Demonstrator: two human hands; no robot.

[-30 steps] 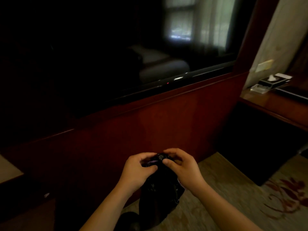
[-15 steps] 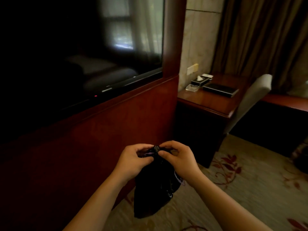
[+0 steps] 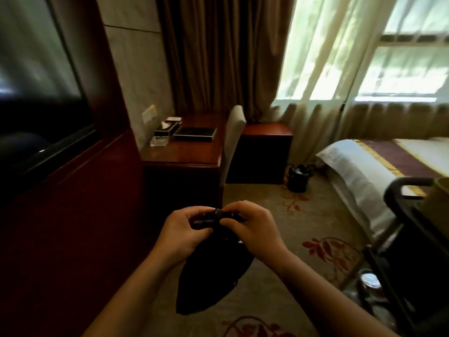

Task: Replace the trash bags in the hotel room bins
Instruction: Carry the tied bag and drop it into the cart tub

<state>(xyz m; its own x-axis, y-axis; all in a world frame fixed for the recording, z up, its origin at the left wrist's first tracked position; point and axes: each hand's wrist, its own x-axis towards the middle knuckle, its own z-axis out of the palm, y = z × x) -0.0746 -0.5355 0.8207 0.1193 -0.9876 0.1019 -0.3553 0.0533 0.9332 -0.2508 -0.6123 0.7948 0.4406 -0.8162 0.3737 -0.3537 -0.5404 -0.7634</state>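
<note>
Beyond the hands to the right runs a white-sheeted bed with a purple and gold runner (image 3: pixel 379 164), its near corner well apart from them. Up and to the left of the hands stands a glossy reddish-brown wooden desk (image 3: pixel 192 152), and left of that a large dark television screen (image 3: pixel 36 76) hangs on the red wood wall panel. A pale grey upholstered chair (image 3: pixel 232 142) is pushed against the desk's right side. At the far right edge, level with the hands, is the dark frame of a service cart (image 3: pixel 408 229). Hanging straight below the hands is a black plastic trash bag (image 3: pixel 209 283), its body drooping over the patterned beige carpet (image 3: pixel 303 244). Farther off, beyond the right hand and near the bed's corner, a small round black bin lined with a black bag (image 3: pixel 298 178) sits on the floor. On the desk lie a flat black folder (image 3: pixel 195 133) and a black tissue box (image 3: pixel 166 128), just beside each other. The left hand (image 3: pixel 187 234) and right hand (image 3: pixel 250 229) are close together, fingers curled and pinching the gathered top of the trash bag, where a small bunched knot shows between the thumbs.
</note>
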